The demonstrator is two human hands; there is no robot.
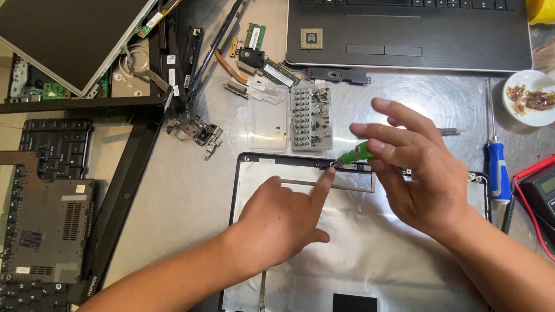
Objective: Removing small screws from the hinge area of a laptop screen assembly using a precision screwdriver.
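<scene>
A laptop lid back cover [358,242] with a silver foil lining lies in front of me on the metal table. My right hand [419,173] holds a small green-handled screwdriver [354,154], its tip at the cover's top edge near a metal bracket [358,168]. My left hand [283,219] rests on the cover, index finger stretched out and pressing beside the screwdriver tip. Just beyond the cover lies an opened clear case of screwdriver bits [289,117].
A dark laptop base [404,40] sits at the back. A screen panel [69,34], keyboard [52,144], bottom case [46,231] and bezel strip [124,190] lie left. Hinges [199,133], memory modules [272,69], a blue screwdriver [497,167], a multimeter [540,196] and a small dish [529,98] surround the cover.
</scene>
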